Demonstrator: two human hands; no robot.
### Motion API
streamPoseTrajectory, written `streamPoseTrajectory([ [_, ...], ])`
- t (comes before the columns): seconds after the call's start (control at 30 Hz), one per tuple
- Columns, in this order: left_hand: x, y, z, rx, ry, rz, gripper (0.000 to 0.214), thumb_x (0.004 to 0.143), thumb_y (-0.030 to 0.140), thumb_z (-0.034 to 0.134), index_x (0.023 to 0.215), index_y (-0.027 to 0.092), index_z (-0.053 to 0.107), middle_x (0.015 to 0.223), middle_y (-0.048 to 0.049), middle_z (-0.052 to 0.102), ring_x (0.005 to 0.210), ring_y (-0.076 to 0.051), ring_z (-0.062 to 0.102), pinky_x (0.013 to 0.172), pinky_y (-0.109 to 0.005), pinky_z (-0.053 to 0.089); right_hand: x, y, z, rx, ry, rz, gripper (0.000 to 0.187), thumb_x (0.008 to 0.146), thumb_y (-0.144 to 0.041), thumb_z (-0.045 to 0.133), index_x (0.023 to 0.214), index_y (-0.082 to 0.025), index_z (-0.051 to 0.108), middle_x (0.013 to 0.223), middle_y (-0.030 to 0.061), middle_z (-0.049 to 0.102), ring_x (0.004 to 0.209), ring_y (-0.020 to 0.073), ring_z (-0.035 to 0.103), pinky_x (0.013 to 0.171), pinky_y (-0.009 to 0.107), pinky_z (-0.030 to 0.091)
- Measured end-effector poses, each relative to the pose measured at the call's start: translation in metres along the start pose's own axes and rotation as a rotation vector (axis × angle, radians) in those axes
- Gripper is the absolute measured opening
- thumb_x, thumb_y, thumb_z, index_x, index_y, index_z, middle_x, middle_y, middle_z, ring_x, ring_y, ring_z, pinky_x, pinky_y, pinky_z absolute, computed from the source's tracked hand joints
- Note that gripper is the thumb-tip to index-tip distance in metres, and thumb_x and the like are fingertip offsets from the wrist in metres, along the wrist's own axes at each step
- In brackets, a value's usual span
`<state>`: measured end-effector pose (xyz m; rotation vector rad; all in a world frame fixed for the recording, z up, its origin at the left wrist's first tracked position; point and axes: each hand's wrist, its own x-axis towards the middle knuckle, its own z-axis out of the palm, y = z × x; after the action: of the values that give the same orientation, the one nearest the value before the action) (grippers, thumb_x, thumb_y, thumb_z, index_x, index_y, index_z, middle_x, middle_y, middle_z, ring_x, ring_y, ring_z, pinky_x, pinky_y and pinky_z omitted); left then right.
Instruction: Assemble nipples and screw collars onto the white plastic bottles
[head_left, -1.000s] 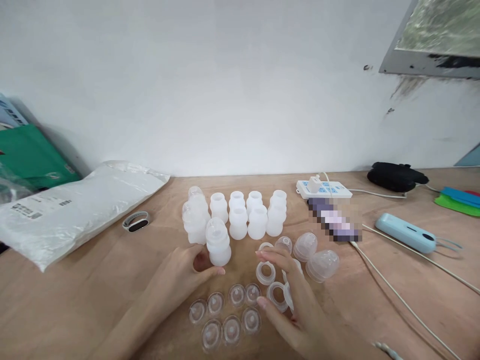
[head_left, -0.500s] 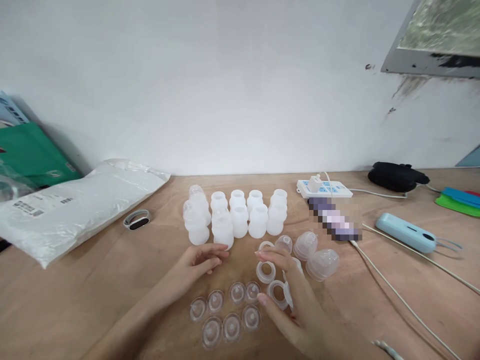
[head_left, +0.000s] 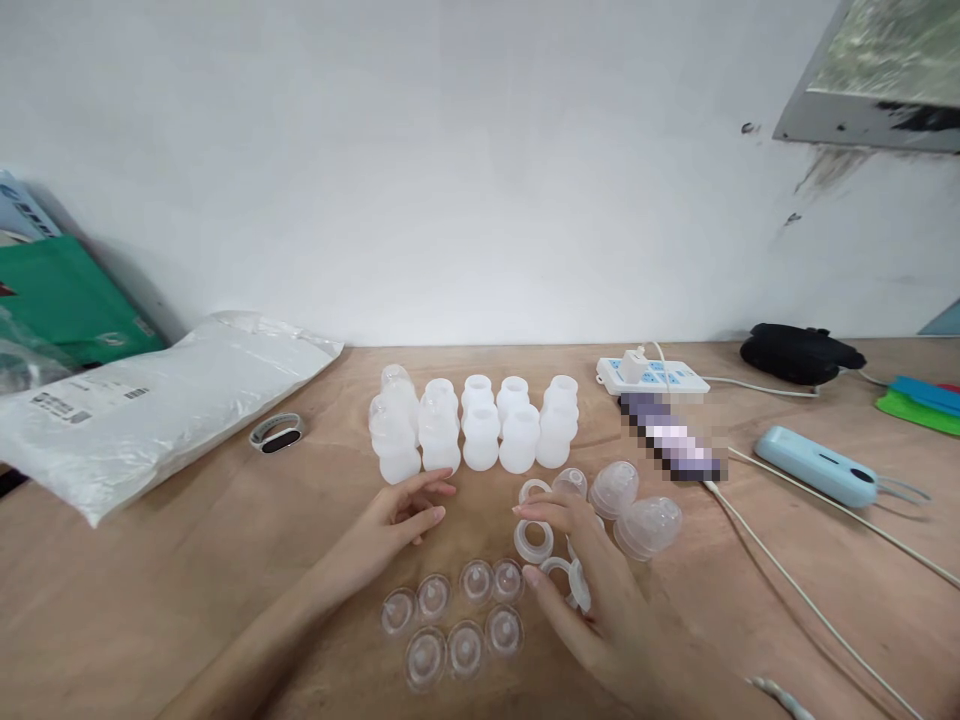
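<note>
Several white baby bottles (head_left: 518, 440) stand upright in two rows. At the left end, two or more have clear tops, including the front bottle (head_left: 439, 440). Just in front of it is my left hand (head_left: 409, 508), open, fingers loosely bent and apart, nothing held. My right hand (head_left: 600, 590) is open over the white collar rings (head_left: 533, 541), thumb and fingers apart; it partly hides several of them, and whether it touches one I cannot tell. Several clear bottle nipples (head_left: 465, 650) lie between my forearms. Beyond my right hand sit clear dome caps (head_left: 649, 526).
A white plastic parcel (head_left: 187, 400) and a wristband (head_left: 277, 434) lie left. On the right are a power strip (head_left: 652, 376), a blurred phone (head_left: 667, 437), a light-blue device (head_left: 817, 465), cables and a black pouch (head_left: 801, 352). The wall rises behind.
The front clear-topped bottle near my left hand has shifted back and left, closer to its neighbour. My right thumb has moved up nearer the rings. The view has shifted slightly.
</note>
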<state>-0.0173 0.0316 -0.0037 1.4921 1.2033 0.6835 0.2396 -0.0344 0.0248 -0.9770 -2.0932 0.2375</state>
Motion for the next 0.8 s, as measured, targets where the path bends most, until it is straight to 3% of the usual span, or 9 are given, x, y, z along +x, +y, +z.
streamPoseTrajectory([
  [0.17,-0.009,0.013,-0.011,0.162,-0.289,0.048,0.018,0.082,0.031,0.065,0.095,0.019,0.071,0.089,-0.0021,0.065,0.081,-0.019,0.054,0.074,-0.031,0.043,-0.001,0.013,0.010,-0.114,0.022,-0.037,0.024,0.088,-0.001,0.048,0.096,-0.021,0.060,0.094,0.0044,0.068,0.092,0.0234,0.058,0.083,0.040,0.045],
  [0.3,-0.016,0.024,-0.018,0.201,-0.506,0.126,0.021,0.071,0.018,0.070,0.091,0.023,0.073,0.094,-0.0003,0.063,0.082,-0.018,0.055,0.075,-0.028,0.044,-0.002,0.021,0.017,-0.323,-0.009,-0.005,0.017,0.078,-0.003,0.059,0.080,-0.020,0.061,0.096,0.0070,0.066,0.091,0.0266,0.054,0.082,0.044,0.040],
  [0.53,-0.018,0.027,-0.010,0.182,-0.478,0.075,0.020,0.069,0.015,0.072,0.085,0.024,0.080,0.096,-0.0022,0.057,0.081,-0.018,0.059,0.071,-0.027,0.049,-0.006,0.026,0.021,-0.486,-0.136,-0.033,0.014,0.079,-0.007,0.062,0.077,-0.021,0.060,0.099,0.0121,0.064,0.092,0.0317,0.053,0.078,0.049,0.044],
  [0.67,-0.016,0.030,-0.013,0.162,-0.453,0.116,0.012,0.078,0.025,0.075,0.089,0.024,0.080,0.097,-0.0022,0.061,0.078,-0.016,0.058,0.071,-0.025,0.049,-0.006,0.027,0.019,-0.362,-0.121,0.013,0.015,0.085,-0.009,0.058,0.078,-0.022,0.058,0.099,0.0101,0.062,0.092,0.0286,0.057,0.076,0.047,0.050],
  [0.8,-0.016,0.033,-0.012,0.060,-0.370,0.128,0.015,0.088,0.035,0.070,0.096,0.023,0.075,0.094,-0.0020,0.067,0.085,-0.019,0.060,0.076,-0.027,0.048,-0.002,0.017,0.011,-0.216,-0.069,0.049,0.016,0.094,-0.010,0.047,0.089,-0.021,0.058,0.116,0.0153,0.060,0.103,0.0284,0.062,0.078,0.046,0.058],
])
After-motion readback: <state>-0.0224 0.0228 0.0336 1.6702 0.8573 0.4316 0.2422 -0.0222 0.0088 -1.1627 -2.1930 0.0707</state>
